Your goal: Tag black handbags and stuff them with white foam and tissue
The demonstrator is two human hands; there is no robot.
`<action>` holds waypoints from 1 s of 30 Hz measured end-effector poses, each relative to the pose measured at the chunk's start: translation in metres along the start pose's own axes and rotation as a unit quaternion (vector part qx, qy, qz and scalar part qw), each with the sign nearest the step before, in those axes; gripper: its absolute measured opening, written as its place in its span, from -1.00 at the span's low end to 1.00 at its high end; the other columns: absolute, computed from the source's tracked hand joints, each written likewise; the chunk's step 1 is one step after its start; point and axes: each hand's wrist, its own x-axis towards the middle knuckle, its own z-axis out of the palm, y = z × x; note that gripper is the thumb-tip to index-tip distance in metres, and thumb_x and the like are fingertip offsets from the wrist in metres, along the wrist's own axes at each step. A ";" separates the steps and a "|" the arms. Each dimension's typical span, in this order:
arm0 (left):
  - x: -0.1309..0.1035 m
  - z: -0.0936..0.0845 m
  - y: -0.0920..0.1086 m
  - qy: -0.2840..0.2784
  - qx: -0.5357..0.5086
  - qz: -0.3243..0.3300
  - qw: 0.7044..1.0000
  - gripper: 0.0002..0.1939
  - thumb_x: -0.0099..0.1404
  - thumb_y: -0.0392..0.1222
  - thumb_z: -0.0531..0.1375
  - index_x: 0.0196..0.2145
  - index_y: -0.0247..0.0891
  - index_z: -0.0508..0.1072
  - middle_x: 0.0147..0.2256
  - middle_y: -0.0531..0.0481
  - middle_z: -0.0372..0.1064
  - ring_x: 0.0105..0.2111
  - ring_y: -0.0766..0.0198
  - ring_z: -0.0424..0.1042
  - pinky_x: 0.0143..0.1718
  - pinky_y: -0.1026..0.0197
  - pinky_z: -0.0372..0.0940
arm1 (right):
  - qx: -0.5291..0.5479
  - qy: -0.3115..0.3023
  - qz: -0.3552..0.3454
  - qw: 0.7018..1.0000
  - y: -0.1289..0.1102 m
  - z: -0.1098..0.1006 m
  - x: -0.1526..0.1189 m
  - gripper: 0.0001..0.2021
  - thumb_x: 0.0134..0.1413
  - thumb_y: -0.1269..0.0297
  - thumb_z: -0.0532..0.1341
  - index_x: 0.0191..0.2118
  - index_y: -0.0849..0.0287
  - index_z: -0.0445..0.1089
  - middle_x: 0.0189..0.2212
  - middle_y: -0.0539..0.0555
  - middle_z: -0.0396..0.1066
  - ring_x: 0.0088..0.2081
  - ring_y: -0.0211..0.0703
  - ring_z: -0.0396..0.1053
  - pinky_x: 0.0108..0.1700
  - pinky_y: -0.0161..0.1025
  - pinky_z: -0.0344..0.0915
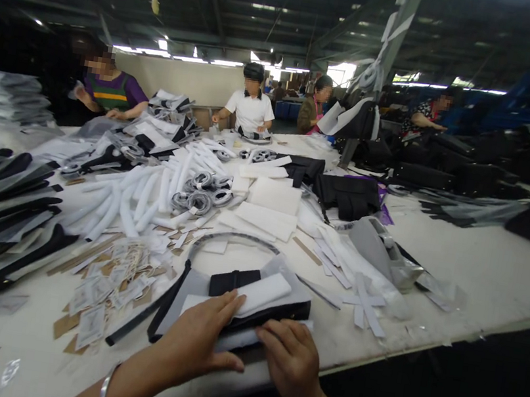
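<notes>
A black handbag [291, 310] lies on the table in front of me, with pale translucent sheeting and a white foam sheet [265, 293] over it. Its wrapped strap [239, 237] arches up behind it. My left hand [205, 332] rests on the near left of the bag, fingers stretched out and thumb spread. With curled fingers, my right hand [289, 355] grips the bag's near edge, where some white padding [240, 339] shows. What lies under its fingertips is hidden.
Paper tags [94, 322] with strings lie left of the bag. Beyond are white foam rolls [138, 199], coiled straps [199, 202] and foam sheets [269, 220]. Black pieces [7, 220] are stacked at far left. A wrapped grey item [376, 252] lies right. Several co-workers [249, 110] work across the table.
</notes>
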 end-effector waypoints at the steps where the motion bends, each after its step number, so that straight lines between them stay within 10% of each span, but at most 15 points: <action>1: -0.002 0.007 0.001 0.008 0.018 0.002 1.000 0.01 0.05 0.09 0.44 0.32 -0.28 0.11 0.27 -0.32 0.19 0.21 -0.08 0.31 0.15 -0.04 0.32 | -0.001 0.003 0.006 1.000 0.000 0.001 -0.001 -0.71 0.23 0.53 0.17 -0.08 0.05 0.54 -0.24 0.05 0.58 -0.25 -0.09 0.44 -0.20 -0.13 0.39; 8: -0.011 0.053 0.006 0.133 0.109 0.019 0.985 -0.35 0.36 -0.38 0.05 0.36 -0.25 0.01 0.31 -0.24 0.13 0.28 0.05 0.20 0.21 -0.03 0.28 | 0.015 -0.075 -0.076 0.994 0.012 -0.032 0.013 -0.62 0.28 0.51 0.13 0.12 0.05 0.42 -0.08 0.06 0.56 -0.04 -0.10 0.46 0.10 -0.06 0.36; 12: -0.013 0.059 0.006 0.153 0.132 0.017 0.979 -0.36 0.37 -0.40 0.01 0.37 -0.23 0.03 0.32 -0.20 0.12 0.28 0.06 0.19 0.20 -0.03 0.29 | -0.044 -0.149 -0.102 0.983 0.028 -0.033 0.024 -0.56 0.30 0.42 0.16 0.26 0.07 0.29 0.16 0.10 0.41 0.23 0.07 0.26 0.35 0.22 0.00; 22: 0.014 0.035 0.040 0.064 0.167 -0.008 0.984 -0.47 0.35 -0.06 0.18 0.17 -0.41 0.30 0.25 -0.41 0.21 0.28 -0.18 0.17 0.19 -0.31 0.20 | 0.001 -0.093 -0.080 0.993 0.041 -0.010 -0.004 -0.64 0.36 0.52 0.02 0.08 0.05 0.45 0.02 -0.02 0.52 0.06 -0.17 0.43 0.38 -0.03 -0.06; 30: 0.009 0.068 0.039 0.126 0.180 -0.014 0.975 -0.36 0.41 -0.22 0.12 0.37 -0.13 0.02 0.33 -0.29 0.08 0.32 -0.08 0.09 0.26 -0.12 0.15 | 0.024 -0.092 -0.139 0.986 0.052 -0.016 -0.007 -0.53 0.25 0.57 0.07 0.21 0.09 0.35 0.08 0.01 0.48 0.14 -0.12 0.39 0.41 -0.06 -0.12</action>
